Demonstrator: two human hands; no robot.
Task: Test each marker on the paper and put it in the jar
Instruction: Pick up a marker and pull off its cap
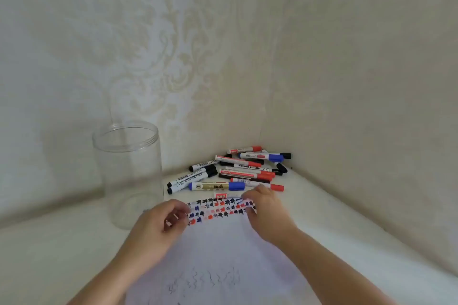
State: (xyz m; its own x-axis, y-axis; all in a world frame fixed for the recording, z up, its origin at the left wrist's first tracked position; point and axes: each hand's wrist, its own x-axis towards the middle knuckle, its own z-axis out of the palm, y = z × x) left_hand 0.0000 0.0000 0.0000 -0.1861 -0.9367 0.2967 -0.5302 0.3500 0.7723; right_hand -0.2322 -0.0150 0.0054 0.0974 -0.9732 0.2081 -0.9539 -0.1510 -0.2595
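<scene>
your left hand point(158, 223) sits at centre frame, wrist low, its fingers point(182, 210) curled loosely at the left edge of the paper point(223, 250); you cannot tell whether they pinch the sheet or only touch it. your right hand point(266, 208) reaches in from the lower right, fingers bent down over the paper's far right corner, their tips at a marker point(226, 195) with a red label lying just past the sheet; whether they grip it is unclear.

the paper lies in the lower centre of the frame on the white worktop point(334, 218). its far edge carries rows of small black, blue and red marks, and faint dark squiggles show near its bottom edge.

the pile of markers point(245, 168) lies right of centre, in the corner where the two walls meet: white barrels with black, red and blue caps, crossed over one another.

the jar point(128, 173) stands upright at left of centre, clear, open-topped, with nothing visible inside.
</scene>
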